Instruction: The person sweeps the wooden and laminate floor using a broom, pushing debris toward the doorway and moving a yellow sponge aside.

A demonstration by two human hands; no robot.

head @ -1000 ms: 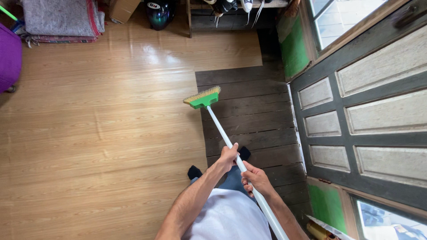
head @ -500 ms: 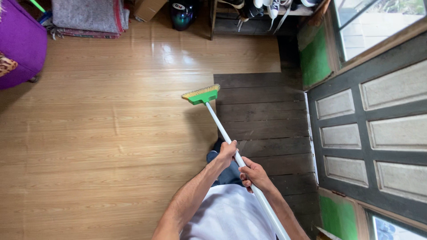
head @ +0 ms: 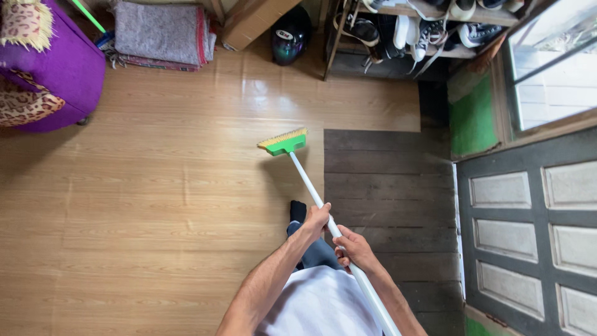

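A brown cardboard box point(head: 258, 18) lies tilted at the far wall, between folded blankets point(head: 163, 31) and a dark helmet point(head: 290, 36).

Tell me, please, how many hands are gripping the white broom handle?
2: the left hand sits higher up the white broom handle, the right hand just below it.

There is one broom point(head: 283, 142) with a green head and a white stick, and two hands hold it: one left hand point(head: 316, 219) and one right hand point(head: 354, 247). There is one purple chair point(head: 46, 68), one pile of folded blankets point(head: 163, 34), one cardboard box point(head: 255, 18), one dark helmet point(head: 290, 36) and one shoe rack point(head: 404, 28) with several shoes, too bunched up to count. There is one dark foot in a sock point(head: 298, 210) and one grey door point(head: 528, 230).
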